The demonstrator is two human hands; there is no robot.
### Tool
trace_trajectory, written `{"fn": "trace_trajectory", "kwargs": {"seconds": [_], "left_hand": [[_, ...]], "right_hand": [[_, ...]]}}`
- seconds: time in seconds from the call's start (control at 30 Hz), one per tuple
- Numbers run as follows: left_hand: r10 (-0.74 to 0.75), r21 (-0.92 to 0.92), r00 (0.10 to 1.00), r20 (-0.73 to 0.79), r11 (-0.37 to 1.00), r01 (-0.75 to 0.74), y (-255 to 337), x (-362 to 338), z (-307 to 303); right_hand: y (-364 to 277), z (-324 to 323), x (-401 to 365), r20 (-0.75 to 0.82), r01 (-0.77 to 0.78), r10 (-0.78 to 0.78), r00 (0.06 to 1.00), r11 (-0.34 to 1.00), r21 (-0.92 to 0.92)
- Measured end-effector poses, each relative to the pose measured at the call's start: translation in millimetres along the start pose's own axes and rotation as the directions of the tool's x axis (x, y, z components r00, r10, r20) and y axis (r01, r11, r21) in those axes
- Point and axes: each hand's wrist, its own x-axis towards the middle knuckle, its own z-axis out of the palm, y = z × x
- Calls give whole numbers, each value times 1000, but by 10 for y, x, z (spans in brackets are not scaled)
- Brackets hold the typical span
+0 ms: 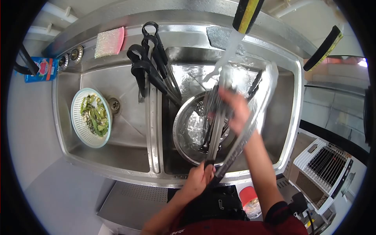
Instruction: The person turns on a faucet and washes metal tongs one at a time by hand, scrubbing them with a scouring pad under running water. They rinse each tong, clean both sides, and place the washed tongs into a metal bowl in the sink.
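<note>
My left hand is closed around the dark handle end of metal tongs, over the front rim of the right sink basin. My right hand is blurred by motion at the upper part of the tongs; what its fingers hold is smeared. Water runs down onto them from above. Below the hands a round metal bowl sits in the basin with water and dark-handled utensils in it. Several black-handled tongs lean across the divider to the left.
A white-green basket with vegetable scraps stands in the left basin beside the drain. A pink sponge, a grey scouring pad and a blue packet lie along the back. A white rack is at the right.
</note>
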Motion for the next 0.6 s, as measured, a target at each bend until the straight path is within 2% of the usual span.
{"fn": "trace_trajectory", "kwargs": {"seconds": [0.07, 0.1, 0.13, 0.2, 0.27, 0.3, 0.33, 0.37, 0.4, 0.43, 0.47, 0.5, 0.53, 0.57, 0.6], "left_hand": [[-30, 12, 999, 27, 1000, 29, 7, -69, 16], [-38, 5, 999, 6, 999, 38, 24, -70, 0], [-31, -2, 999, -26, 1000, 31, 43, -21, -22], [-47, 12, 997, -59, 999, 48, 30, 101, -108], [51, -13, 996, -74, 999, -52, -23, 187, -143], [53, 13, 995, -79, 999, -52, 22, 143, -127], [53, 36, 995, -84, 998, -50, 53, 59, -87], [16, -48, 999, -49, 999, -18, -14, -14, -27], [10, -51, 999, -42, 999, -12, -23, -32, -20], [38, -23, 997, -71, 999, -39, -16, -23, -31], [81, 8, 991, -109, 997, -80, 4, 49, -53], [-40, 101, 994, -104, 994, 51, 143, 112, -150], [-96, -24, 991, -89, 995, 94, 177, 205, -210], [-39, -46, 995, -92, 998, 35, 91, 211, -192], [18, -63, 996, -87, 998, -24, -12, 176, -164]], "right_hand": [[-267, 20, 256, -8, 96, -97, 995, 992, -87], [-216, 63, 223, -34, 21, -22, 999, 999, -33], [-4, -3, 236, 22, 16, -18, 1000, 994, 108], [265, 261, -117, -227, -66, 70, 971, 998, 24], [283, 320, -172, -94, -15, 22, 995, 997, 72], [151, 272, -68, -117, -144, 142, 983, 989, -14], [-10, 123, 176, -96, -171, 167, 981, 984, -41], [-158, 0, 385, -25, -134, 134, 991, 991, 15], [-230, -65, 477, 43, -102, 99, 994, 992, 76], [-158, 78, 380, -20, -71, 75, 997, 988, 140], [14, 54, 333, 78, -52, 43, 996, 992, 113], [121, 322, 72, -78, -23, 29, 997, 997, 77], [165, 549, -126, -239, -2, 11, 971, 999, 38], [168, 448, -37, -239, 5, 2, 971, 999, 32], [188, 245, 132, -61, -93, 102, 993, 987, 134]]}}
